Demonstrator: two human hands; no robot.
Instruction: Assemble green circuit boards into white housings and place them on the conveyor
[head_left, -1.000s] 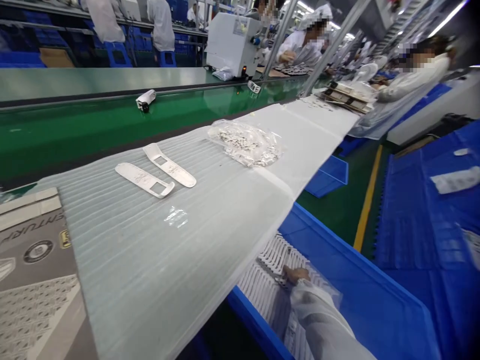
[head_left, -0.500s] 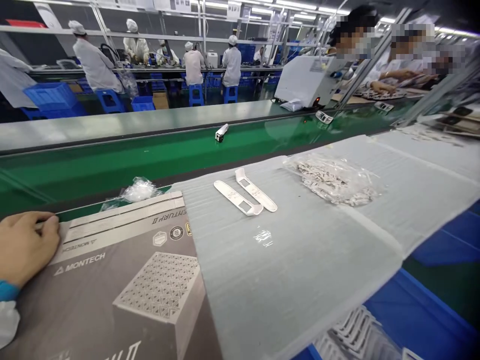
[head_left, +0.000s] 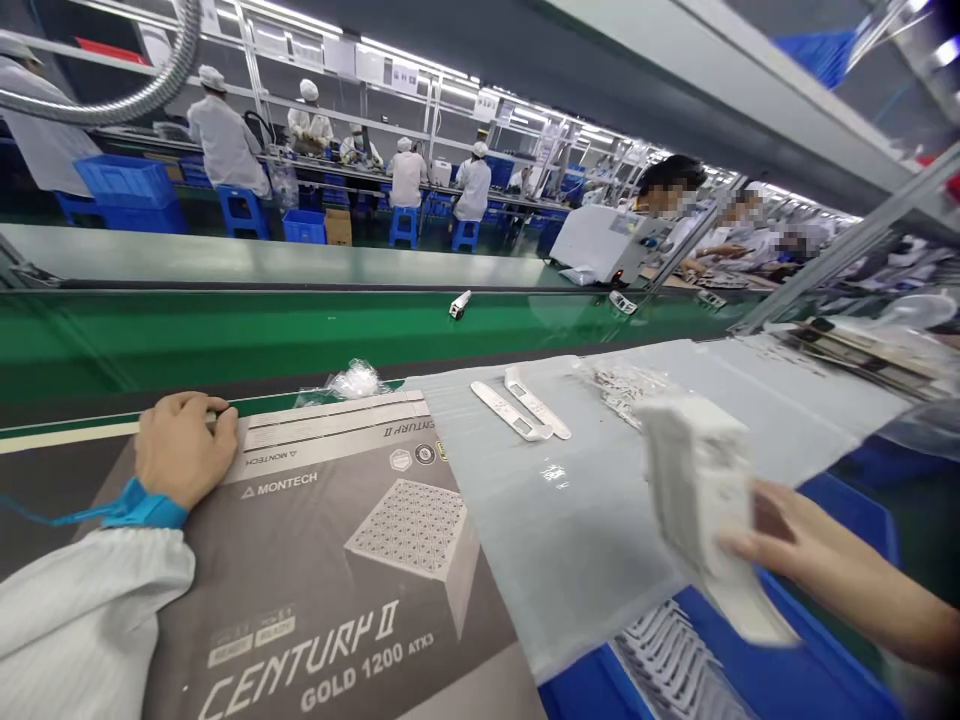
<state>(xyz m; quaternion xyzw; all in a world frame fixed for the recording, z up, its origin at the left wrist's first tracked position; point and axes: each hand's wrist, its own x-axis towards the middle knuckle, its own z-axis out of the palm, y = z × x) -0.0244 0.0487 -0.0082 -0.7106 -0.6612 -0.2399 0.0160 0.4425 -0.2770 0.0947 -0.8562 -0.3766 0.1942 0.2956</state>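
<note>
Right hand (head_left: pixel 799 530): fingers clamped on a stack of white covers (head_left: pixel 697 480), thumb on the near face, held raised and tilted; motion-blurred, count unclear. Handling, as judged: even pressure, layers kept square, lower ends clear of the bin wall, set down flat to spare smooth faces.

Below these fingers: blue bin (head_left: pixel 876 505), rigid plastic; inside, nested white parts (head_left: pixel 671 650), ribbed-looking and curved.

Left of these fingers: pale sheet (head_left: pixel 592 560), soft, foam-like, over the desk. Farther, beyond: two white strip-shaped covers (head_left: pixel 495 402), smooth, rounded, window cut-outs. Nearer the stack, behind it: clear bag (head_left: pixel 626 385), crinkled, small pale pieces.

Left hand (head_left: pixel 184 450): fingers curled, resting on the carton's far edge; whether gripping, cannot tell. Beneath: Montech carton (head_left: pixel 300 540), flat, printed cardboard. At the wrist: blue strap (head_left: pixel 146 508).

Beyond both hands: green belt (head_left: pixel 315 345), glossy.
</note>
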